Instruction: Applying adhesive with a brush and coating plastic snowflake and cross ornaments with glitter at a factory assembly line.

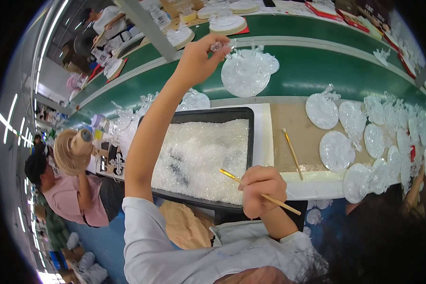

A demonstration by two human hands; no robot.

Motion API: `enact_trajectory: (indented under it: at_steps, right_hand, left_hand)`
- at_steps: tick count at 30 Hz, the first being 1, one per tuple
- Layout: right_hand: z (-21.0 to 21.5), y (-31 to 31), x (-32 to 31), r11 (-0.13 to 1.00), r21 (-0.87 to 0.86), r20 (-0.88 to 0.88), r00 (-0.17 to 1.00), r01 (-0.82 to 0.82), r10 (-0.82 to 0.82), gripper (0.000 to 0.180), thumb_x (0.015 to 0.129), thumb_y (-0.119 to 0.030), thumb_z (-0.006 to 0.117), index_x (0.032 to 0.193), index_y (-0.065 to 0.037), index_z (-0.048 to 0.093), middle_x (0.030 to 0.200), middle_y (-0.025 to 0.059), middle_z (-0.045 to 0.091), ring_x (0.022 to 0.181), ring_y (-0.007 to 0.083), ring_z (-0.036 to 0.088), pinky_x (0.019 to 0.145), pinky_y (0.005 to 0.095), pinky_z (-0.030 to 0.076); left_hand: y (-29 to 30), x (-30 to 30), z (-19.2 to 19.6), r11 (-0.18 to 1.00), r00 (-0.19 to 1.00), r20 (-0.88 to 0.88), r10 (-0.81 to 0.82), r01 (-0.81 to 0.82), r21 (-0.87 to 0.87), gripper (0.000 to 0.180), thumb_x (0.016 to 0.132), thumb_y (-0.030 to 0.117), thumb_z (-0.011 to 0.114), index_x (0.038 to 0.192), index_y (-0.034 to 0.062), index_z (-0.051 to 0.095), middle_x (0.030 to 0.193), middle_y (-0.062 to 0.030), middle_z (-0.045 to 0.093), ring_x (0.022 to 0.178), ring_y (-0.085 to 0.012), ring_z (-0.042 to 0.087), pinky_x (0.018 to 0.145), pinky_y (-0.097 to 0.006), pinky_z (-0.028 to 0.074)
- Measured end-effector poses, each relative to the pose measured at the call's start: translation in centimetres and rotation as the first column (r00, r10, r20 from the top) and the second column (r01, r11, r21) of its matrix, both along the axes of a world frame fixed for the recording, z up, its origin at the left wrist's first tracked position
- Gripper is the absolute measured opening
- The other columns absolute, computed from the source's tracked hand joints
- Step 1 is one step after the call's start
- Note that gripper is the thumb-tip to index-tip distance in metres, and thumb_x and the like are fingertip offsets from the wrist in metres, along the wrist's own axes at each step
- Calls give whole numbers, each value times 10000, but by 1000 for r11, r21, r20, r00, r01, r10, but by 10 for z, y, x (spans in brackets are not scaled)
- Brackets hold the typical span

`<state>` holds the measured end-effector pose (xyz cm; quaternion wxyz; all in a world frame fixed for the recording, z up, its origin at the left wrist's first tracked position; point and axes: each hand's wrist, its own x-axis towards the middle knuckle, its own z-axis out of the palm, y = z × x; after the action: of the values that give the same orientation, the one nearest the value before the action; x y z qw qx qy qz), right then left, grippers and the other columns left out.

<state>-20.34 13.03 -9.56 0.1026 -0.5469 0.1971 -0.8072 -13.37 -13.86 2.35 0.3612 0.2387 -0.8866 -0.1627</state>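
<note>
Head view: the left hand (197,59) pinches the top loop of a clear glittery round ornament (245,72) above the green belt (317,66) — it looks light, stiff, breakable. The right hand (261,190) is closed around a thin brush (260,191).

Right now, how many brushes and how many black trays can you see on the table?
Brushes: 2, one in the right hand at, one lying on the table at
Black trays: 1
Total: 3
</note>
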Motion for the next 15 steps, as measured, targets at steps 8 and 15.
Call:
enact_trajectory:
  at_steps: [8,15]
  right_hand:
    - [11,-11,9,994,112,101,994,18,-29,43,854,-34,562,864,6,553,910,181,558,565,174,605,504,251,512]
    - [11,-30,22,918,395,51,999,-20,0,108,865,-3,593,914,-3,497,938,181,544,566,162,564,490,241,491]
  left_hand:
    - [83,74,1,951,929,-267,255,-291,-107,268,900,157,670,1148,82,598,692,-105,658,543,-201,609,541,-308,473]
    - [120,107,-36,949,938,-157,309,-315,-14,147,874,114,687,1004,76,629,634,-104,619,530,-231,625,505,-299,466]
